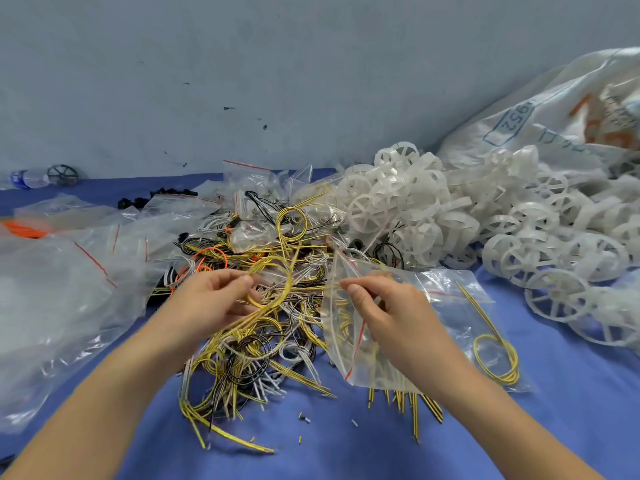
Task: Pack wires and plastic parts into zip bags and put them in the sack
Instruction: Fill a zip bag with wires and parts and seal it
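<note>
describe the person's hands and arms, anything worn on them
The left hand and right hand are both bare: no gloves, no rings, and no watch or bracelet at either wrist. No sleeve shows anywhere up to the picture's lower edge. The nails that can be seen look short and unpainted.

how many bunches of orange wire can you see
2. One orange loop lies in the wire pile just beyond the left hand; one orange bunch lies among clear bags at the far left edge. More may be hidden under the pile.
</note>
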